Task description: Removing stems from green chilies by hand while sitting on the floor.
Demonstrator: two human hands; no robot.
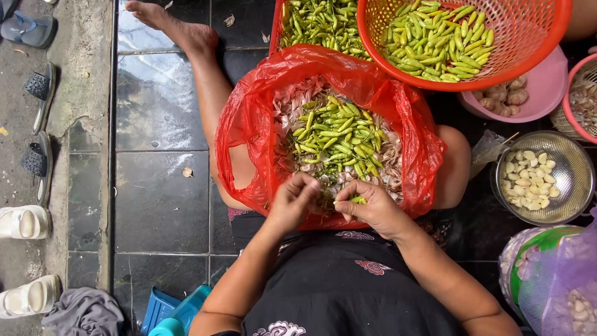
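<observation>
A red plastic bag (249, 118) lies open between my legs, holding garlic skins and a heap of green chilli stems and small green chillies (336, 140). My left hand (292, 202) and my right hand (373, 208) meet at the bag's near edge. My right hand pinches a small green chilli (357, 200); my left hand's fingertips close on its other end, over the scraps.
An orange basket (535, 37) of green chillies sits at the far right, with a red tray (277, 25) of more chillies beside it. A metal colander (572, 168) holds peeled garlic cloves. A pink bowl (547, 87) holds garlic bulbs. Sandals (37, 93) lie at the left.
</observation>
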